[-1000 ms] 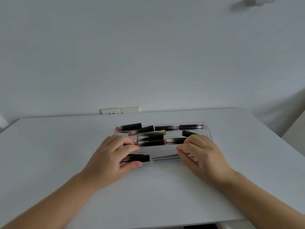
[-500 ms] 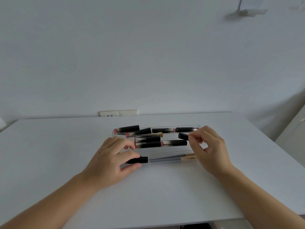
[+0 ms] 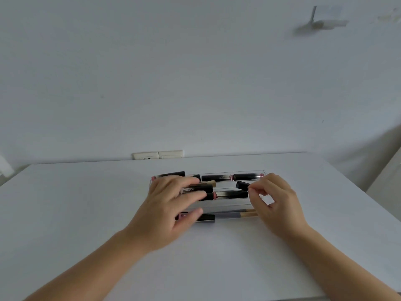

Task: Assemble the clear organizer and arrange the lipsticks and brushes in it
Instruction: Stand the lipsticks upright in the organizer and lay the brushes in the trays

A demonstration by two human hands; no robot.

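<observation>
A clear organizer (image 3: 230,171) lies flat on the white table (image 3: 86,213), with several black lipsticks in its rows. My right hand (image 3: 275,205) pinches the end of a black lipstick (image 3: 242,184) at the organizer's right side. My left hand (image 3: 167,211) hovers over the left half with fingers spread and relaxed, covering several tubes; it looks blurred. One lipstick (image 3: 230,194) lies in the middle row, and another lipstick (image 3: 206,217) lies in the front row. A brush (image 3: 236,214) with a grey and pale wooden handle lies in the front row beside it.
A wall socket plate (image 3: 158,154) sits just behind the table's far edge. A pale hook-like fixture (image 3: 321,23) hangs high on the white wall. Bare table surface stretches to the left, right and in front of the organizer.
My right hand moved from the front row up to the black lipstick at the right and pinches it. My left hand lifted off the front lipstick and shifted forward over the left tubes.
</observation>
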